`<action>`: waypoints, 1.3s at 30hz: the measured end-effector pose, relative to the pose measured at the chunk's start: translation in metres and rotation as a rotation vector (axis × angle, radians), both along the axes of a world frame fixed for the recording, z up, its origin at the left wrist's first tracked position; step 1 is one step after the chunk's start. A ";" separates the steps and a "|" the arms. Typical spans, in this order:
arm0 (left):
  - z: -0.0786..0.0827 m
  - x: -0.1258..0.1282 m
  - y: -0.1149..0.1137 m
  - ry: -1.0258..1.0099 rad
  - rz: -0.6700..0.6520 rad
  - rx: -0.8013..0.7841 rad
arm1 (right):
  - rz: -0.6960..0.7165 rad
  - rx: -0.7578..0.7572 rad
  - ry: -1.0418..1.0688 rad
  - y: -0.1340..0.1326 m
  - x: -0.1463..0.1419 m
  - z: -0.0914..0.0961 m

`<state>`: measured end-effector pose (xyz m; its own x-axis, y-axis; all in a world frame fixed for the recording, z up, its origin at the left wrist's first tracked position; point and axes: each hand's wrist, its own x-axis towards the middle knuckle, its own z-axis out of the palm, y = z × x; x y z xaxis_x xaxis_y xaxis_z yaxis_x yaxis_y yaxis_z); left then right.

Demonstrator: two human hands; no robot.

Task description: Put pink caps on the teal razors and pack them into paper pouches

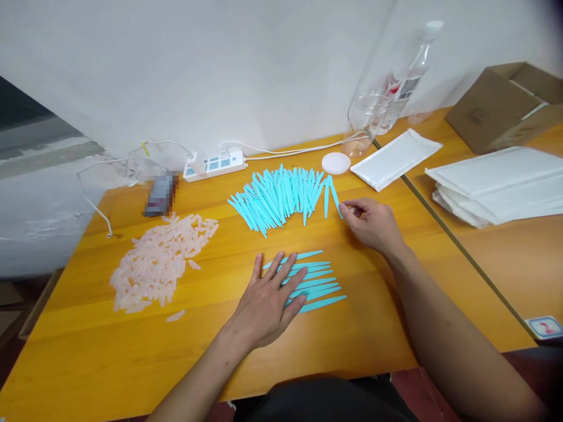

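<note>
My left hand lies flat with spread fingers over a row of slim turquoise pointed sticks on the table. The sticks lie side by side, their left ends partly hidden under my fingers. My right hand pinches the lower end of one turquoise stick between thumb and fingertips. That stick is at the right edge of a large fanned pile of the same turquoise sticks. Left of my left hand is a heap of small pale pink translucent pieces, with a few lying apart.
Behind the pile are a white power strip with cables, a round whitish lid and a clear jar. A plastic bottle, white padded envelopes and a cardboard box stand to the right. A blurred phone-like object lies back left.
</note>
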<state>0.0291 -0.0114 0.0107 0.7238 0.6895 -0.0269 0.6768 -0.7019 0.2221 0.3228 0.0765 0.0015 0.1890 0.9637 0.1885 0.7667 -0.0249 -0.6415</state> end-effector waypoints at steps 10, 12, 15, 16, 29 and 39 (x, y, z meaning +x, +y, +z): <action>0.005 -0.003 -0.011 0.049 -0.042 0.009 | -0.062 -0.009 -0.025 0.003 0.003 -0.005; 0.003 -0.002 -0.012 0.057 -0.059 0.000 | -0.079 -0.045 -0.044 0.004 0.005 -0.006; 0.004 0.000 -0.012 0.048 -0.064 -0.011 | -0.122 -0.119 -0.084 0.008 0.008 -0.007; 0.006 -0.001 -0.012 0.040 -0.058 -0.013 | -0.139 -0.140 -0.098 0.011 0.008 -0.008; -0.003 -0.203 -0.044 0.103 0.699 0.166 | -0.175 -0.356 -0.142 0.065 -0.001 0.001; -0.011 -0.219 -0.049 0.057 0.680 0.196 | -0.167 -0.468 -0.048 0.072 -0.001 0.001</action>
<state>-0.1896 -0.0603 -0.0007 0.1326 0.9840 0.1187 0.9859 -0.1433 0.0866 0.3217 0.1489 0.0029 0.3501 0.9042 -0.2447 0.7562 -0.4270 -0.4958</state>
